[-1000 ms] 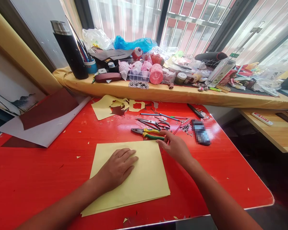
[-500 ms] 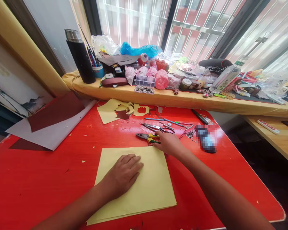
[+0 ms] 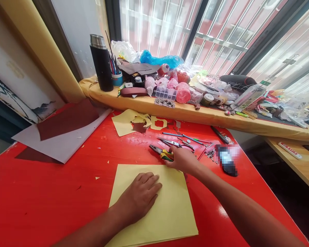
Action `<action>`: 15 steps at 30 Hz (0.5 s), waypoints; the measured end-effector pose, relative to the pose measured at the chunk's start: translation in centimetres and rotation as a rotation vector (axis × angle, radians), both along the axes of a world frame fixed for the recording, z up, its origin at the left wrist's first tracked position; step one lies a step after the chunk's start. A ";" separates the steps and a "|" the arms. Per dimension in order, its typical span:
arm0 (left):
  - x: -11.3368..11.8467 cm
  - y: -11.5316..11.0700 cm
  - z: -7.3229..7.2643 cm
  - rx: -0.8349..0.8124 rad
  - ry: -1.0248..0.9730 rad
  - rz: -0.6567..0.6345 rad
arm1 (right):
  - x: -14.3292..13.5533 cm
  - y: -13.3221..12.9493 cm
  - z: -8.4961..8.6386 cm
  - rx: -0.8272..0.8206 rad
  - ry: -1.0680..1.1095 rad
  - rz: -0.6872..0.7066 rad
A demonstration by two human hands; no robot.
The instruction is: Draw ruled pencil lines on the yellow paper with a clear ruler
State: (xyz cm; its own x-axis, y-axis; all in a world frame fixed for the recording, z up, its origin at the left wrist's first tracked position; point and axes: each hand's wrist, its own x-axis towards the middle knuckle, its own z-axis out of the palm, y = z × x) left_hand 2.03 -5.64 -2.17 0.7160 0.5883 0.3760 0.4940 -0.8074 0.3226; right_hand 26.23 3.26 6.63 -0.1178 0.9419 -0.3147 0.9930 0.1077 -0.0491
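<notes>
My left hand (image 3: 141, 197) lies flat, palm down, on a stack of yellow sheets (image 3: 172, 206) at the front of the red table, fingers stretched out. Just beyond the stack's far edge, my right hand (image 3: 182, 159) is closed around the handles of a pair of pliers (image 3: 158, 151) with yellow and green grips. Their grey jaws point away to the left. Part of the handles is hidden under my fingers. Right behind the pliers lie scissors (image 3: 170, 142) with dark handles, partly covered by the right hand.
Cut yellow scraps (image 3: 123, 123) lie near the sill. Thin sticks (image 3: 172, 134), small metal bits (image 3: 210, 153) and a dark pixelated object (image 3: 228, 161) are at the right. Brown and white sheets (image 3: 64, 144) lie left. A black flask (image 3: 101, 65) and clutter crowd the sill.
The pliers have turned and shifted slightly left in my right hand. My left hand stays on the yellow sheets. The whole view has shifted a little.
</notes>
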 end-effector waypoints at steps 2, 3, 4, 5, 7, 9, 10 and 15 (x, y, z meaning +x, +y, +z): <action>0.0 0.0 0.0 -0.005 -0.017 0.007 | -1.3 0.6 -0.1 0.012 0.011 0.027; 0.0 0.0 -0.1 -0.010 -0.024 0.008 | -2.1 1.0 -0.2 0.021 0.016 0.042; 0.0 0.0 -0.1 -0.015 -0.028 0.006 | -3.0 1.4 -0.3 0.030 0.020 0.056; 0.0 0.0 -0.2 -0.019 -0.029 0.004 | -3.9 1.8 -0.4 0.034 0.023 0.068; -0.1 0.0 -0.4 -0.024 -0.027 0.003 | -5.7 2.7 -0.7 0.042 0.033 0.084; -0.1 0.1 -0.6 -0.025 -0.026 0.011 | -7.3 3.7 -0.9 0.052 0.048 0.099; -0.2 0.1 -0.8 -0.025 -0.028 0.016 | -7.9 4.2 -1.0 0.056 0.059 0.109; -0.2 0.1 -1.4 -0.006 -0.062 0.032 | -9.2 6.0 -1.5 0.071 0.112 0.111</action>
